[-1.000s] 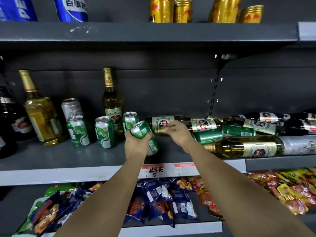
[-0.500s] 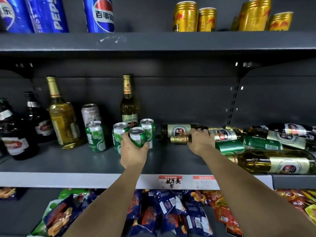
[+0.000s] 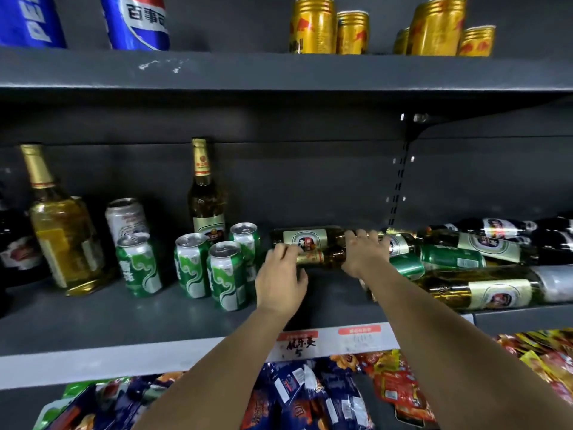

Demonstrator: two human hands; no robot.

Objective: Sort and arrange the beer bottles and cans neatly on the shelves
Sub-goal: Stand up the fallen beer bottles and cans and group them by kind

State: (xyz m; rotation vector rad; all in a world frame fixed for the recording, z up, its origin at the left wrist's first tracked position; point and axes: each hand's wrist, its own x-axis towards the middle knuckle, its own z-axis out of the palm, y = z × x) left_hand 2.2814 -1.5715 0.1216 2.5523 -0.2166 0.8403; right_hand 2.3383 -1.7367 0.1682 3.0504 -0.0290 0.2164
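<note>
Several green beer cans (image 3: 228, 274) stand upright in a cluster on the middle shelf (image 3: 124, 324), beside a silver can (image 3: 125, 217) and an upright amber bottle (image 3: 206, 197). Right of them lies a heap of beer bottles and green cans (image 3: 465, 252) on their sides. My right hand (image 3: 364, 252) is closed over a lying brown bottle (image 3: 330, 257) whose gold-foil neck points left. My left hand (image 3: 280, 274) is open just left of that neck, fingertips at the foil. Another labelled bottle (image 3: 307, 238) lies right behind.
A big yellow bottle (image 3: 62, 237) and dark bottles (image 3: 15, 252) stand at the far left. The upper shelf (image 3: 279, 72) carries gold cans (image 3: 313, 26) and blue Pepsi bottles (image 3: 136, 23). Snack bags (image 3: 310, 395) fill the shelf below.
My left hand set the green can upright in the cluster, let go and moved right to the bottle's neck. My right hand kept its grip on the lying bottle.
</note>
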